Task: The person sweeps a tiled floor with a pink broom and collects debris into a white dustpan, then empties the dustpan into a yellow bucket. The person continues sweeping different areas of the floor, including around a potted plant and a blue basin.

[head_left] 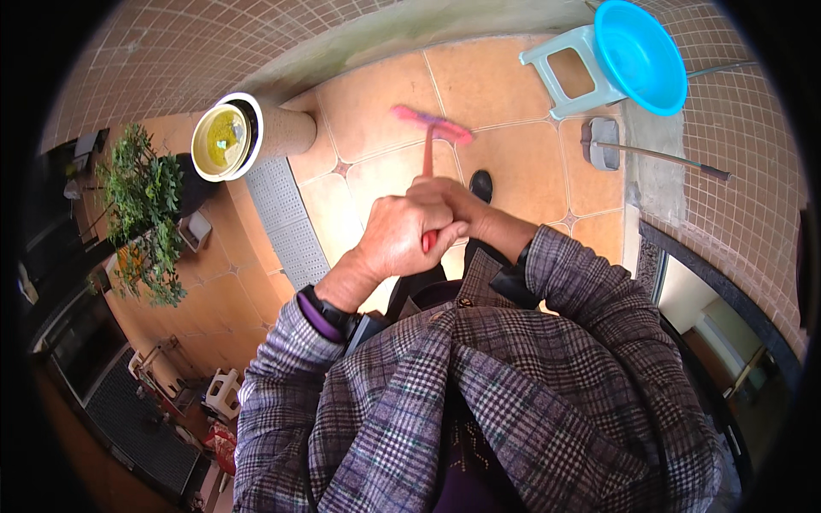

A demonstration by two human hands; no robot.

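Note:
Both of my hands grip the red handle of a broom (428, 157). My left hand (404, 234) is wrapped around the handle near its top, where a red end shows by the thumb. Just beyond it, my right hand (455, 202) holds the shaft lower down, partly hidden behind the left. Away from me, the pink and purple broom head (433, 124) rests on the orange floor tiles (513, 160). A dark shoe (481, 186) shows on the floor beside my right hand.
A tall bin-like container (288, 133) with a yellowish bowl (221, 142) on top stands left, near a grey perforated strip (285, 218) and a leafy plant (144, 205). At right are a pale plastic stool (567, 106), a blue basin (641, 58) and a long-handled dustpan (603, 144).

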